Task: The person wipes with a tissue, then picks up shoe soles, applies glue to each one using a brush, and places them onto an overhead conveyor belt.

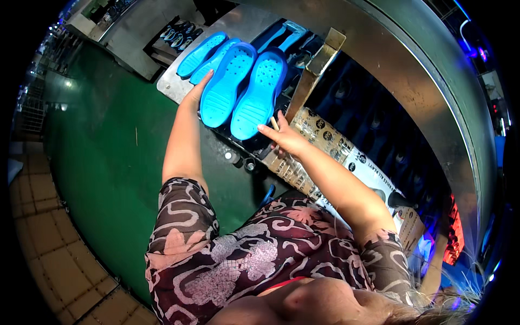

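Two bright blue shoe soles lie side by side on the end of the work table, dotted with holes at the far end and ridged at the near end. My left hand (200, 91) grips the outer edge of the left blue shoe sole (227, 84), its fingers partly hidden. Beside the near end of the right blue shoe sole (260, 95) is my right hand (285, 137), with a thin tan stick (274, 124) between its fingers. My right thumb is at that sole's edge. Two more blue soles (201, 54) lie farther left.
Along the right runs a metal-edged machine frame (390, 59) above a dark bed of blue pieces. A taped cardboard strip (319, 132) borders it. Small bottles (232, 157) stand below the table edge. Green floor (114, 146) spreads left, with brown cartons (59, 254) beyond.
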Demonstrator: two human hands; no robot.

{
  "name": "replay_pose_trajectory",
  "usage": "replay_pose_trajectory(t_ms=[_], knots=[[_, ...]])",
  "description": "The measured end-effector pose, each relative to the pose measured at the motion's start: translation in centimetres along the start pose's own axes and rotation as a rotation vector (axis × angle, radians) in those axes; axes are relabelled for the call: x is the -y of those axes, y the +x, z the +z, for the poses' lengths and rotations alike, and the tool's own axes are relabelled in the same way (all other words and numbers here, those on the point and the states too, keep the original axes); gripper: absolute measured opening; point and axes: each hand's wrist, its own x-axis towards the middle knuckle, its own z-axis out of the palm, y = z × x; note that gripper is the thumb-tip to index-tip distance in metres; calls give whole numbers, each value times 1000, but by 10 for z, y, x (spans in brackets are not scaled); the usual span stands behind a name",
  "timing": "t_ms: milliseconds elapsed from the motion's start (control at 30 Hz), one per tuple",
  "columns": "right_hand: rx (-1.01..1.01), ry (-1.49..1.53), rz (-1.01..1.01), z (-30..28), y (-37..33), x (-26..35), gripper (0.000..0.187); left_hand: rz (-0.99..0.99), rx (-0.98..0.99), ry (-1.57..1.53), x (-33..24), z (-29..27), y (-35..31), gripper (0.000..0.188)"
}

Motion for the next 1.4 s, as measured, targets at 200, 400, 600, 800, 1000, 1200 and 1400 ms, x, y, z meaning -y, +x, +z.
replay_pose_trajectory(t_ms=[200,400,600,800,1000,1200,1400], knots=[[-9,171,-167,12,40,-25,118,18,176,-113,31,-24,16,79],[189,92,-175,-5,-7,-39,114,219,164,-467,108,3,-97,55],[134,-6,-262,-22,-40,-85,113,190,9,-672,184,56,-189,54],[194,-85,-216,-56,-102,-105,96,72,-147,-486,218,109,-226,54],[48,-100,-175,-89,-124,-173,90,66,138,-333,194,159,-214,57],[-86,335,-98,-104,-163,-166,99,92,-137,-322,156,185,-101,42],[-147,198,-109,-107,-170,-175,95,289,-435,-449,141,172,-61,18]])
